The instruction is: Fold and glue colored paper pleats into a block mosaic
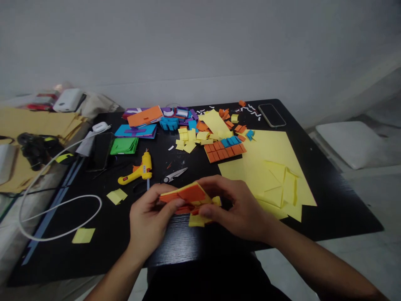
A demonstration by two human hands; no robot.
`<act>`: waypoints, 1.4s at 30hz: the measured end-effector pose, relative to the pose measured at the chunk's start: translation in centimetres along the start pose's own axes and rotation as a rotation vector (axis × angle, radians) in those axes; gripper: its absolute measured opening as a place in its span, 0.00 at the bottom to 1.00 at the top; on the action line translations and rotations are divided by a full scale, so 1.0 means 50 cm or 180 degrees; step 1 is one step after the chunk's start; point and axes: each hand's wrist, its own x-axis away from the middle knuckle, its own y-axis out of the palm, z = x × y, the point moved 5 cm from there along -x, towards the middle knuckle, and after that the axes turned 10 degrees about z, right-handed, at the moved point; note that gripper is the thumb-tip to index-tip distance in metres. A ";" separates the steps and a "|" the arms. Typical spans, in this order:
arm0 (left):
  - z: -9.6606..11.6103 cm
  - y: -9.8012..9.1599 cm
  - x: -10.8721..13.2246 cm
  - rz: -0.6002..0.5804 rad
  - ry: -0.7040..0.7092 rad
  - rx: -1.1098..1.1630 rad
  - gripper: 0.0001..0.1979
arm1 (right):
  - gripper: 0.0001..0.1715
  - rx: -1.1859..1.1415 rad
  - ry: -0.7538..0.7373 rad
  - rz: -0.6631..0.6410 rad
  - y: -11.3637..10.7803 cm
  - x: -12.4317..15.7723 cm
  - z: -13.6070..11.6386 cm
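Note:
Both hands hold an orange and yellow folded paper piece [191, 193] above the front edge of the black table. My left hand [150, 219] is closed on its left end, thumb on the orange face. On the right side, my right hand [236, 207] pinches the piece, with small yellow paper tabs [197, 220] sticking out below near its thumb. Just beyond the hands lie scissors [175, 174] and a yellow glue gun [138, 169]. An orange panel with a few blue folded strips [224, 149] rests behind the right hand.
Yellow sheets [272, 154] cover the table's right part, near a phone [272, 115]. Yellow and orange scraps [191, 138] are heaped at the back. Green [124, 146] and blue [135, 131] paper stacks stand left of them. A white cable [59, 239] loops across the left side.

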 end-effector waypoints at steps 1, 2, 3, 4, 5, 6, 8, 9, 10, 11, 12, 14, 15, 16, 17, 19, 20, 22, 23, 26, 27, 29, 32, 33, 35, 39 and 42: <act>-0.010 -0.003 -0.003 0.0067 -0.0162 0.0096 0.06 | 0.31 0.0066 -0.0005 -0.0011 0.001 0.000 0.002; -0.020 -0.005 -0.005 0.0107 -0.0311 0.0207 0.08 | 0.33 0.0153 0.0004 -0.0011 0.002 0.000 0.006; -0.029 -0.006 -0.007 0.0112 -0.0442 0.0328 0.10 | 0.30 0.0218 0.0034 0.0015 0.002 0.000 0.011; -0.038 -0.006 -0.007 0.0084 -0.0556 0.0444 0.11 | 0.23 0.0233 0.0083 0.0046 0.003 0.000 0.017; -0.044 -0.005 -0.007 0.0024 -0.0652 0.0547 0.12 | 0.16 0.0196 0.0142 0.0072 0.004 0.001 0.024; -0.049 -0.005 -0.007 -0.0051 -0.0727 0.0639 0.13 | 0.11 0.0132 0.0190 0.0088 0.005 0.002 0.030; -0.051 -0.006 -0.008 -0.0268 -0.0830 0.0761 0.15 | 0.07 0.0095 0.0227 0.0087 0.008 0.003 0.038; -0.050 -0.006 -0.009 -0.0427 -0.0854 0.0766 0.16 | 0.06 0.0145 0.0203 0.0067 0.010 0.004 0.040; -0.047 -0.008 -0.011 -0.0598 -0.0840 0.0716 0.17 | 0.05 0.0210 0.0158 0.0032 0.011 0.004 0.040; -0.043 -0.009 -0.013 -0.0758 -0.0788 0.0602 0.18 | 0.05 0.0256 0.0114 -0.0016 0.013 0.004 0.038; -0.040 -0.011 -0.017 -0.0892 -0.0714 0.0424 0.18 | 0.05 0.0277 0.0080 -0.0066 0.015 0.003 0.036; -0.037 -0.015 -0.024 -0.1018 -0.0578 -0.0001 0.15 | 0.05 0.0256 0.0128 -0.0167 0.018 -0.001 0.034; -0.038 -0.016 -0.028 -0.1005 -0.0553 -0.0159 0.13 | 0.05 0.0207 0.0230 -0.0207 0.019 -0.004 0.037; -0.042 -0.017 -0.030 -0.0958 -0.0580 -0.0250 0.12 | 0.05 0.0126 0.0376 -0.0251 0.019 -0.007 0.041; -0.047 -0.016 -0.031 -0.0896 -0.0641 -0.0266 0.12 | 0.07 0.0011 0.0544 -0.0305 0.019 -0.010 0.048; -0.058 -0.012 -0.031 -0.0757 -0.0811 -0.0151 0.14 | 0.10 -0.0331 0.0859 -0.0479 0.018 -0.015 0.063; -0.063 -0.009 -0.029 -0.0695 -0.0904 -0.0057 0.15 | 0.13 -0.0547 0.0983 -0.0598 0.018 -0.017 0.071; -0.070 0.000 -0.024 -0.0603 -0.1117 0.0179 0.16 | 0.19 -0.1018 0.1176 -0.0930 0.017 -0.015 0.083; -0.073 0.005 -0.021 -0.0574 -0.1255 0.0320 0.17 | 0.23 -0.1245 0.1233 -0.1094 0.017 -0.013 0.087; -0.082 0.022 -0.009 -0.0535 -0.1748 0.0742 0.20 | 0.43 -0.1675 0.1132 -0.1395 0.015 -0.007 0.090; -0.085 0.027 -0.004 -0.0520 -0.1902 0.0846 0.21 | 0.48 -0.1714 0.1027 -0.1415 0.015 -0.006 0.090; -0.094 0.033 0.006 -0.0432 -0.2149 0.0939 0.21 | 0.51 -0.1691 0.0815 -0.1344 0.016 -0.005 0.089; -0.110 0.032 0.021 -0.0176 -0.2492 0.0867 0.21 | 0.43 -0.1556 0.0647 -0.1163 0.020 -0.007 0.088; -0.114 0.031 0.026 -0.0122 -0.2578 0.0835 0.20 | 0.42 -0.1513 0.0627 -0.1114 0.022 -0.008 0.089; -0.114 0.036 0.033 -0.0151 -0.2664 0.0851 0.20 | 0.39 -0.1470 0.0612 -0.1057 0.025 -0.009 0.089; -0.101 0.061 0.040 -0.0492 -0.2637 0.1109 0.21 | 0.35 -0.1273 0.0577 -0.0925 0.024 -0.011 0.093; -0.099 0.074 0.047 -0.0621 -0.2620 0.1189 0.20 | 0.32 -0.0763 0.0254 -0.0653 0.012 -0.015 0.088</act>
